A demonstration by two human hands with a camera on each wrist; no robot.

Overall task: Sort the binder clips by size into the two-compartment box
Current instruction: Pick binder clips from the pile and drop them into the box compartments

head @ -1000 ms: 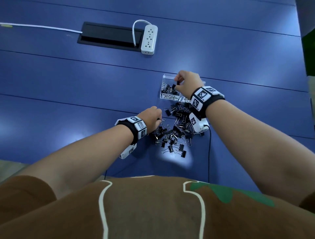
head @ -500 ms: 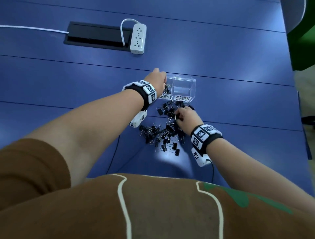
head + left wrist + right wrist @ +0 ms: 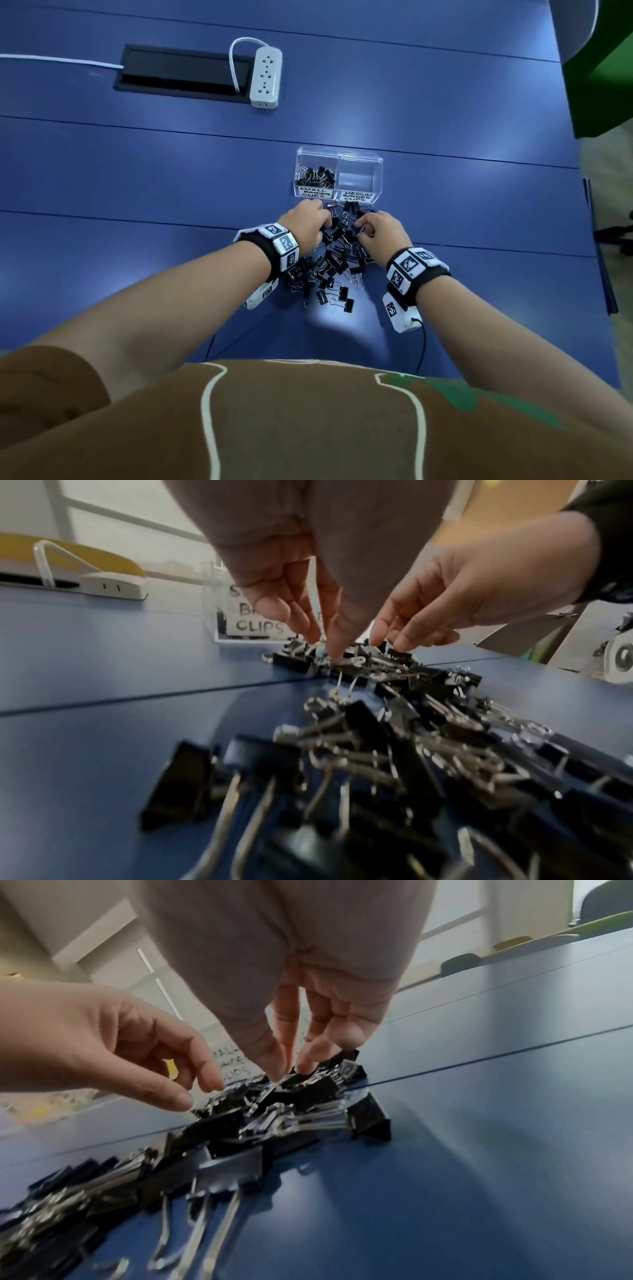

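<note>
A clear two-compartment box [image 3: 376, 161] stands on the blue table. Its left part, labelled small binder clips, holds several black clips [image 3: 315, 174]. Its right part, labelled medium, shows no clips. A pile of black binder clips [image 3: 334, 263] lies just in front of the box. My left hand [image 3: 323, 224] is over the pile's far left end, fingertips [image 3: 334, 653] touching clips, with thumb and forefinger apart in the right wrist view. My right hand [image 3: 361, 228] is at the pile's far right end, thumb and fingers [image 3: 274, 1069] pinching a black clip [image 3: 308, 1088].
A white power strip [image 3: 266, 78] and a black cable hatch [image 3: 181, 73] lie at the back of the table. The table's right edge [image 3: 582, 192] is close, with a green seat [image 3: 606, 68] beyond it. Thin black wires trail from both wrist cameras toward me.
My left hand has come back from the small-clip compartment to the pile. My right hand, earlier over the box, has stayed at the pile's far end for the last half second.
</note>
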